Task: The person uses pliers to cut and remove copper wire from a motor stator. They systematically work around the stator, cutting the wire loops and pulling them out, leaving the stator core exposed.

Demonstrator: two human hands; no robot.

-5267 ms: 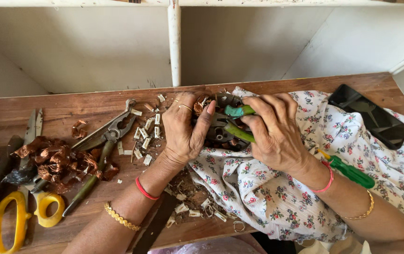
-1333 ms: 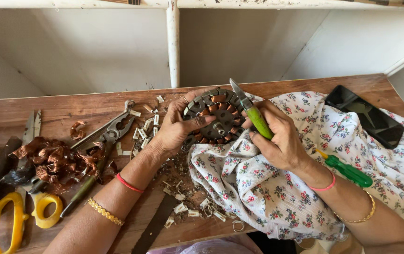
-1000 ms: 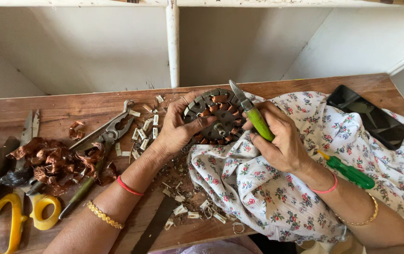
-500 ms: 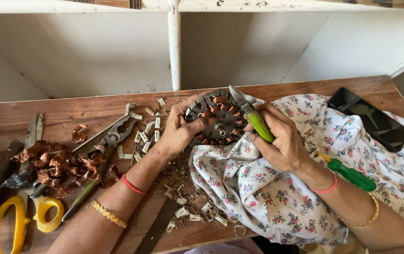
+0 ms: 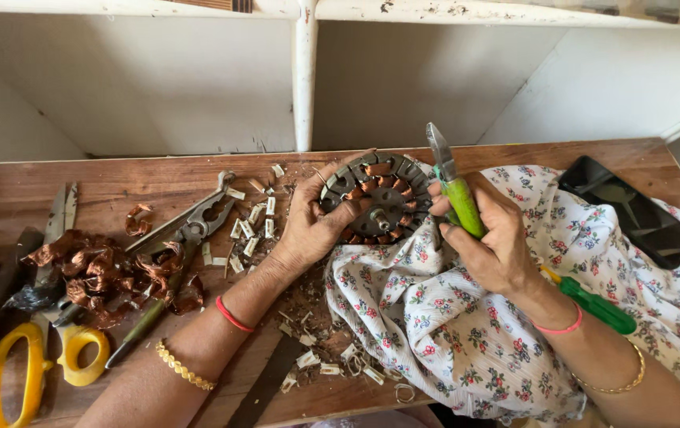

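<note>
1. Head view: the left hand (image 5: 316, 226) grips the rim of a round motor core (image 5: 377, 198), tilted up over the flowered cloth (image 5: 435, 317) on the worktop (image 5: 118, 178).
2. The right hand (image 5: 494, 238) is closed around a green-handled knife (image 5: 455, 190), blade up, just beside the core.
3. Pliers (image 5: 189, 234), copper wire scraps (image 5: 102, 269) and yellow scissors (image 5: 31, 372) lie to the left.

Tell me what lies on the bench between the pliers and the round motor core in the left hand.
In the head view, small pale insulation slips lie scattered on the wood between the pliers and the motor core, which the left hand grips.
</note>
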